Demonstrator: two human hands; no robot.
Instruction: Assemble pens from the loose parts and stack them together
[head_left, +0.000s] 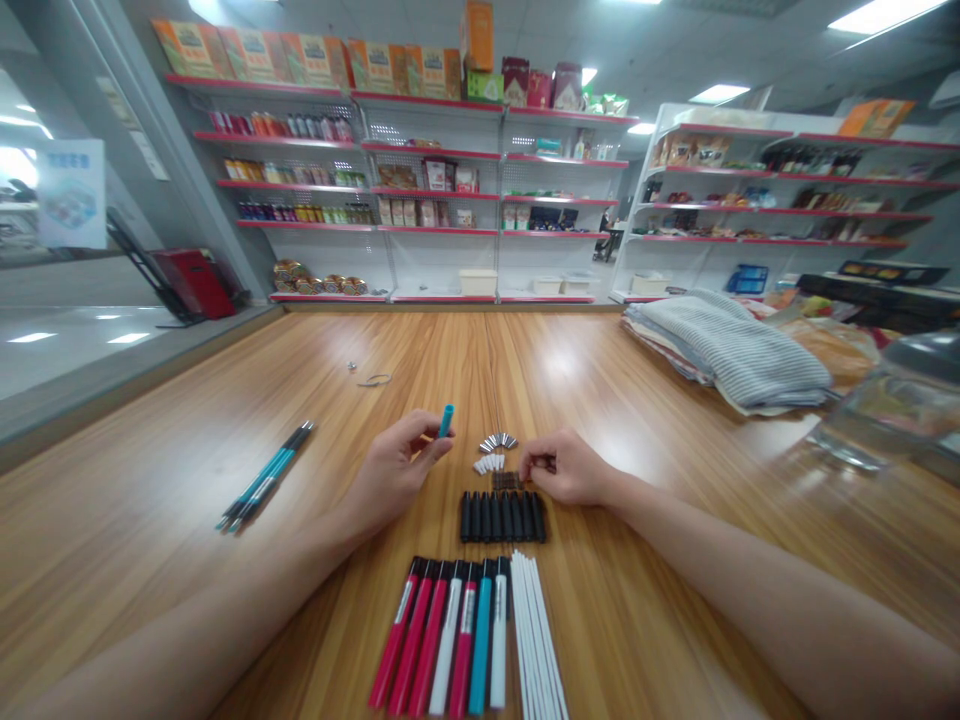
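My left hand (pixel 394 465) is closed around a teal pen barrel (pixel 446 421), held upright with its top end showing above the fingers. My right hand (pixel 566 467) rests over the table with its fingers pinched at the right end of a row of small dark springs (pixel 505 480). What lies between those fingertips is too small to make out. Beyond the springs are small white plastic parts (pixel 489 463) and a fan of silver metal tips (pixel 498 442). Nearer to me lie a row of black grips (pixel 502 517), pink, white and teal pen barrels (pixel 428 640) and thin white refills (pixel 537 640).
Several teal-and-black pens (pixel 267 477) lie at the left. A wire loop (pixel 374 380) sits farther back. At the right are folded striped cloths (pixel 731 345) and a clear jar (pixel 874 410). Stocked shelves (pixel 427 150) stand beyond the wooden table (pixel 225 390).
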